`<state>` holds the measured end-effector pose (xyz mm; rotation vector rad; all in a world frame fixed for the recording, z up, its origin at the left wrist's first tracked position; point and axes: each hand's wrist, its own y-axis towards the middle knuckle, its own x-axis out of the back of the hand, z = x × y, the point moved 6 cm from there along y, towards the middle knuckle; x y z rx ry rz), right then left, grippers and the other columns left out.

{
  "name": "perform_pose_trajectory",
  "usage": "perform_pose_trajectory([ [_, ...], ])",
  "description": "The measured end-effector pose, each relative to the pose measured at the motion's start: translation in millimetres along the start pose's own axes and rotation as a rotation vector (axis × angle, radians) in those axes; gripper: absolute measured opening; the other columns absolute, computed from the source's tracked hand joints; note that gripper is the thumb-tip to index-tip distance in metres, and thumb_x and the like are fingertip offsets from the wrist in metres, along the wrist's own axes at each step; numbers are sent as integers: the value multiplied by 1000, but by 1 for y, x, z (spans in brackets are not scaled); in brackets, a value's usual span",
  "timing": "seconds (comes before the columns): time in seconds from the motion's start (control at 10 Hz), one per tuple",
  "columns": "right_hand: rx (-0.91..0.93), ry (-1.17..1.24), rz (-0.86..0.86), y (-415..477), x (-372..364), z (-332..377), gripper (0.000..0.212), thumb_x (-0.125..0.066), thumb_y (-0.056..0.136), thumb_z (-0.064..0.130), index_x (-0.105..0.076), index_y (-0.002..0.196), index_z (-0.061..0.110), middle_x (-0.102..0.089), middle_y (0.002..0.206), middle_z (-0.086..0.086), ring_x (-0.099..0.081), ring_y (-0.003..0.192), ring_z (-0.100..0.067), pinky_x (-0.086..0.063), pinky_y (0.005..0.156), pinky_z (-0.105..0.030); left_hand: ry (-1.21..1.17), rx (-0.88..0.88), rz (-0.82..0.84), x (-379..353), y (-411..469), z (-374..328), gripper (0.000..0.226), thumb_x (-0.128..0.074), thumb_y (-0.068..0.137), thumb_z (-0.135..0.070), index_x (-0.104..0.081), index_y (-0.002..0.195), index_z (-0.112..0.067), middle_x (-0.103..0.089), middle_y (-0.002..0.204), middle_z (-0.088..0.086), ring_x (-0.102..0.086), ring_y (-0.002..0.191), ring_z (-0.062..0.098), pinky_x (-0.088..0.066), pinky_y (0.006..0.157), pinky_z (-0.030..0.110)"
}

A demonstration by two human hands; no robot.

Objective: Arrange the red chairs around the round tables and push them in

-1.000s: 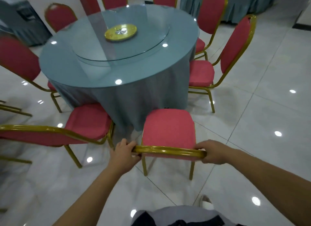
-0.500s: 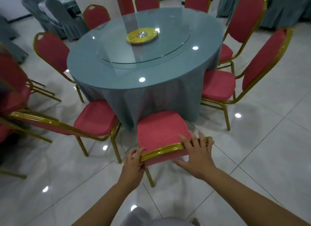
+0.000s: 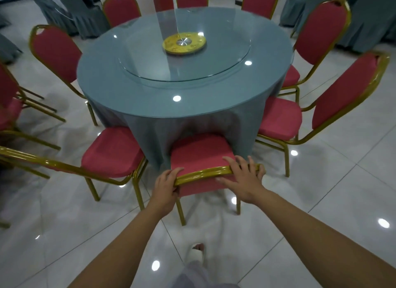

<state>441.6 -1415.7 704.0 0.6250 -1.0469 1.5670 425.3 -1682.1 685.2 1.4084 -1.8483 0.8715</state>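
Observation:
A red chair with a gold frame (image 3: 199,152) stands right in front of me, its seat front tucked under the grey cloth of the round table (image 3: 150,99). My left hand (image 3: 166,185) grips the left end of the chair's gold top rail. My right hand (image 3: 242,176) lies over the right part of the rail with its fingers spread and straight. More red chairs ring the table: one at the near left (image 3: 111,152), one at the near right (image 3: 278,120), and others further round.
A glass turntable (image 3: 225,58) with a yellow hub (image 3: 184,43) sits on the table. Loose red chairs (image 3: 8,107) stand at the far left. Grey-draped tables (image 3: 353,19) fill the back. My foot (image 3: 198,252) is on the glossy white tile floor.
The chair has slid forward, its seat now under the tablecloth. My right hand went from gripping the rail's right end to lying flat over it. The view has moved closer to the table.

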Motion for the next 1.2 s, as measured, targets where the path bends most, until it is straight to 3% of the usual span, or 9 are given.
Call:
perform_pose_trajectory([
  [0.2, -31, -8, 50, 47, 15, 20, 72, -39, 84, 81, -8, 145, 61, -4, 165, 7, 14, 150, -28, 12, 114, -60, -24, -19, 38, 19, 52, 12, 67, -59, 90, -5, -37, 142, -42, -35, 144, 0, -29, 134, 26, -35, 109, 43],
  [0.4, -64, -16, 37, 72, 24, 28, 75, -42, 83, 80, -8, 147, 60, -3, 165, 7, 14, 150, -27, 10, 114, -59, -35, -32, 62, 27, 80, 15, 68, -58, 89, -4, -38, 141, -43, -34, 142, -4, -31, 131, 24, -38, 107, 46],
  [0.6, -82, -48, 34, 77, 21, 26, 86, -42, 74, 87, 2, 143, 63, -1, 165, 7, 15, 150, -26, 9, 115, -60, -11, -43, 72, 25, 85, 20, 67, -58, 89, -8, -35, 139, -47, -35, 139, -6, -34, 126, 24, -39, 105, 48],
  [0.8, -45, -134, 95, 78, 22, 27, 115, -70, 61, 69, 18, 137, 64, 4, 164, 3, 13, 150, -33, 5, 113, -64, -20, -16, 102, 28, 83, 18, 73, -62, 85, -12, -29, 137, -52, -33, 138, -5, -34, 128, 25, -39, 106, 46],
  [0.9, -14, -129, 111, 82, 17, 23, 118, -71, 63, 66, 22, 135, 65, 6, 163, 4, 13, 149, -34, 5, 112, -66, 13, 22, 115, 28, 82, 18, 76, -64, 83, -16, -28, 140, -51, -34, 141, -2, -32, 131, 27, -37, 108, 46],
  [1.0, -12, -154, 158, 85, 18, 19, 115, -67, 64, 69, 21, 138, 62, 7, 163, 4, 13, 149, -34, 3, 112, -66, 16, 47, 155, 31, 82, 17, 79, -66, 83, -20, -24, 143, -50, -29, 146, 0, -27, 137, 30, -32, 112, 47],
  [1.1, -17, -144, 152, 82, 24, 34, 107, -62, 68, 74, 6, 148, 53, 5, 165, 3, 15, 150, -27, -1, 113, -67, -15, 154, 182, 33, 69, 19, 88, -66, 85, -27, -12, 148, -53, -5, 161, 0, -1, 149, 31, -18, 118, 51],
  [1.2, 139, -121, 53, 78, 18, 86, 95, -53, 73, 80, -2, 149, 54, 9, 165, 7, 19, 149, -20, 7, 113, -65, -194, 234, 135, 45, 45, 22, 94, -69, 85, -28, -4, 145, -61, 6, 163, -5, 6, 150, 27, -17, 119, 52],
])
